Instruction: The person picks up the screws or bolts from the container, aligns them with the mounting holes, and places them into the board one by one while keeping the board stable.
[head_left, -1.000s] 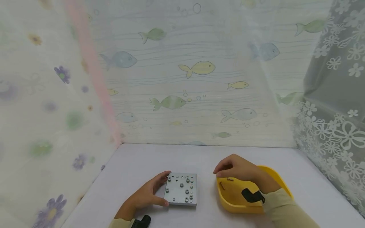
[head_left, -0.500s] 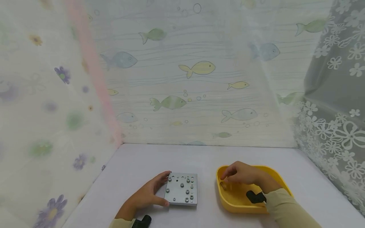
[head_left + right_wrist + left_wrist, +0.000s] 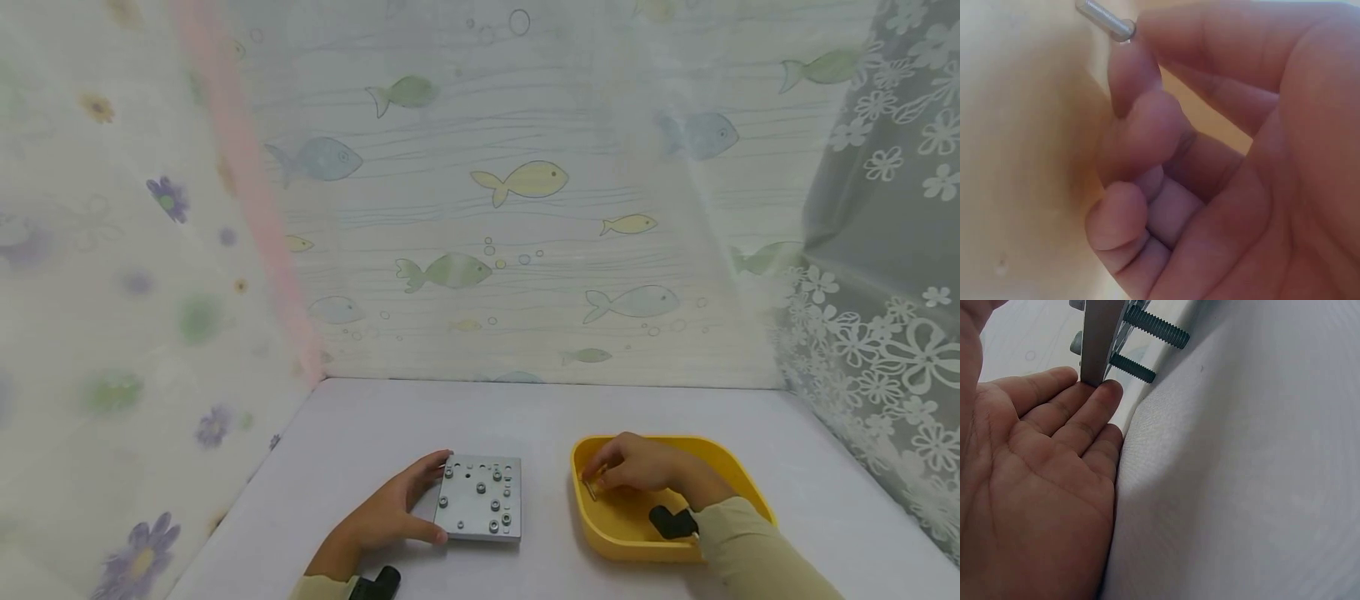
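My left hand (image 3: 386, 512) holds a square metal plate (image 3: 468, 504) at its left side, thumb at the near corner and fingers at the far one. Several socket-head screws stand in the plate's top. In the left wrist view, two threaded shanks (image 3: 1159, 328) stick out below it, and the fingertips (image 3: 1109, 392) touch its edge. Inside the yellow tray (image 3: 637, 550), my right hand (image 3: 641, 462) is down at the left wall. Its thumb and index finger pinch a small silver screw (image 3: 1105, 20) by the head end, with the shank pointing away from the fingers.
The tray stands on the white tabletop (image 3: 540, 417), right of the plate with a gap between them. Fish-patterned sheeting (image 3: 525, 250) hangs behind the table. A flowered curtain (image 3: 135, 375) hangs at left and a lace-patterned one (image 3: 877, 358) at right.
The right hand has come down from over the tray's far left rim into the tray, to a screw by the left wall. The left hand and the plate keep their place.
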`<state>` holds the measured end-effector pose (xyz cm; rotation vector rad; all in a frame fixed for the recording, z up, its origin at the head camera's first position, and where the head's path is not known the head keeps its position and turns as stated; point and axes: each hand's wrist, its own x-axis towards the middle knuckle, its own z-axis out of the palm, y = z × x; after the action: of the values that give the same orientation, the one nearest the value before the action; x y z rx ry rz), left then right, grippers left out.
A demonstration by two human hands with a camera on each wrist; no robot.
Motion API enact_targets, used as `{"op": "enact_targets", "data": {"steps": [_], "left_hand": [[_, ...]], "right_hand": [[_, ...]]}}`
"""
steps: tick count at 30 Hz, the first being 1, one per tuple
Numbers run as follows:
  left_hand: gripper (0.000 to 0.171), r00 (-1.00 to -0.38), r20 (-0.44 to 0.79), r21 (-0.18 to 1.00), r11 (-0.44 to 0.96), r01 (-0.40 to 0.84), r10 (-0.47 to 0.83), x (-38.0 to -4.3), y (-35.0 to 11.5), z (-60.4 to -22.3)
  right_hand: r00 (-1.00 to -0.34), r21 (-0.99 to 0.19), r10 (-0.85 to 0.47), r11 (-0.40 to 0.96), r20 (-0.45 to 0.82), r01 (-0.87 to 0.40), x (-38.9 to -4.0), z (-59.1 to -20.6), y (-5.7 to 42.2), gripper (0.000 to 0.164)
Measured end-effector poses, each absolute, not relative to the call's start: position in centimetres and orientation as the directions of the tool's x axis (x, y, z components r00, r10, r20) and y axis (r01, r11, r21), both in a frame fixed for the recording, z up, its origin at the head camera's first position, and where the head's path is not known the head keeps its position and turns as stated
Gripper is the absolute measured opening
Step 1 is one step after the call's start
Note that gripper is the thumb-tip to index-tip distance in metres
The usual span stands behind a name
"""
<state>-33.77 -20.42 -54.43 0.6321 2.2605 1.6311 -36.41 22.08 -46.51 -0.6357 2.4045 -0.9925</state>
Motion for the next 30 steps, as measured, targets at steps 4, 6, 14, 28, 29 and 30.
{"op": "enact_targets", "data": {"steps": [4,6,14,28,29,30], "left_hand": [[0.117,-0.862,0.024,0.947,0.264,0.182,0.506,-33.7,-20.4,-54.4],[0.117,-0.862,0.025,0.946,0.266,0.184,0.506,-33.7,-20.4,-54.3],[0.119,-0.862,0.031,0.942,0.274,0.195,0.506,-33.9,-20.5,-54.5],[0.116,-0.862,0.019,0.945,0.272,0.181,0.506,-33.9,-20.5,-54.6],[0.116,-0.862,0.019,0.945,0.272,0.18,0.507,-33.9,-20.5,-54.6],[0.116,-0.862,0.018,0.946,0.271,0.179,0.507,-33.9,-20.5,-54.6]], "right_hand": [[-0.807,-0.716,-0.545,0.655,-0.227,-0.241,-36.1,-46.3,22.4,0.015],[-0.813,-0.713,-0.534,0.662,-0.232,-0.231,-36.0,-46.2,22.6,0.013],[-0.802,-0.711,-0.552,0.657,-0.226,-0.252,-36.3,-46.9,22.8,0.021],[-0.801,-0.718,-0.541,0.661,-0.256,-0.218,-36.3,-47.3,22.7,0.016],[-0.796,-0.722,-0.549,0.656,-0.255,-0.221,-36.3,-47.3,22.7,0.017],[-0.792,-0.726,-0.556,0.65,-0.253,-0.225,-36.3,-47.3,22.7,0.018]]}}
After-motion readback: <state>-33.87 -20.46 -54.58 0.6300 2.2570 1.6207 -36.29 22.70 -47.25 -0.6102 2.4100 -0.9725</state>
